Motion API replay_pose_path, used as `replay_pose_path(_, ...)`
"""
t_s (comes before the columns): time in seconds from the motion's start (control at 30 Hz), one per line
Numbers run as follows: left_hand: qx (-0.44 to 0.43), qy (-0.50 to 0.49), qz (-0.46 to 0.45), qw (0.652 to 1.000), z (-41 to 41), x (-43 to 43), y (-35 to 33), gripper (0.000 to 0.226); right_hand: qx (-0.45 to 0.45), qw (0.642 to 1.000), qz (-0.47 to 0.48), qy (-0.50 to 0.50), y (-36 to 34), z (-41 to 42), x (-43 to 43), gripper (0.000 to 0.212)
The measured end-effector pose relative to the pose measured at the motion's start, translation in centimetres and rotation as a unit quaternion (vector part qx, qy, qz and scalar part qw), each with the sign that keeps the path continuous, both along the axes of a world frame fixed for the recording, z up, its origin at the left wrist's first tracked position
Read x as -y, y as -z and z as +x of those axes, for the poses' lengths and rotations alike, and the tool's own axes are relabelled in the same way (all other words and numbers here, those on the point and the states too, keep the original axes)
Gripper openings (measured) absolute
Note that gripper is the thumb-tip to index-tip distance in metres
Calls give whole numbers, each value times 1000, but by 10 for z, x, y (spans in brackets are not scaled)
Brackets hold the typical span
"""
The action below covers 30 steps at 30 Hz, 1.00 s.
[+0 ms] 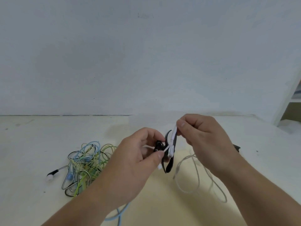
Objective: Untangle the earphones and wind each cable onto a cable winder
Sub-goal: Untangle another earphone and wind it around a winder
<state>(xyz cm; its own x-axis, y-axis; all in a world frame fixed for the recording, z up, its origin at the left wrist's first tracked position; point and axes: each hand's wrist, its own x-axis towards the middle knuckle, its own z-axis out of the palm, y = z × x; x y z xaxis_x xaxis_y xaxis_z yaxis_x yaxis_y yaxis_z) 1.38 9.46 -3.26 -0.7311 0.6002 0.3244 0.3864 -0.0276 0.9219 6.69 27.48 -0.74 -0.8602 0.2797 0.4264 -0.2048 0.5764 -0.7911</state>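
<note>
Closest to me, my left hand (138,157) is gripping the black cable winder (169,165) between thumb and curled fingers and holding it up over the table (32,144). My right hand (203,137) is pinching a flat run of the white earphone cable (173,136) and laying it against the winder's arm. I am judging this as early going: only a few white turns are sitting on the winder, and most of that cable is lying in loose loops under my right wrist. Left of my hands, the tangle (86,163) of green, blue and black-and-white cables is waiting, not yet sorted, with one earbud (51,175) sticking out and a blue strand (120,214) trailing under my left forearm. Nothing is blocking the winding, though the slack may be prone to snagging. A small dark object (236,147) is peeking out behind my right wrist; I cannot tell what it is.
</note>
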Motion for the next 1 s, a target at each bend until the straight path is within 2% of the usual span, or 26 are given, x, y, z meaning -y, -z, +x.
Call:
replay_pose_path(0.1, 23, 23, 34, 999, -4, 0, 0, 21, 30, 998, -60, -11, 5, -5, -2, 36)
replay_pose_path(0.2, 31, 22, 60, 997, -6, 1, -1, 21, 98, 988, -105, -49, 9, -8, -2, 38)
replay_pose_path(0.33, 32, -14, 104, 994, -6, 1, -3, 19, 202, 966, -91, -130, 17, -9, 5, 44)
replay_pose_path(0.6, 60, -69, 128, 988, -7, -1, -1, 19, 240, 949, -61, -195, 20, -5, 15, 40)
replay_pose_path(0.8, -18, -142, 75, 987, -9, 1, -1, 24, 267, 936, -11, -231, 12, 3, 17, 26)
replay_pose_path(1.0, -76, -167, 46, 982, -10, 4, 0, 26, 278, 926, 8, -254, 3, 9, 17, 28)
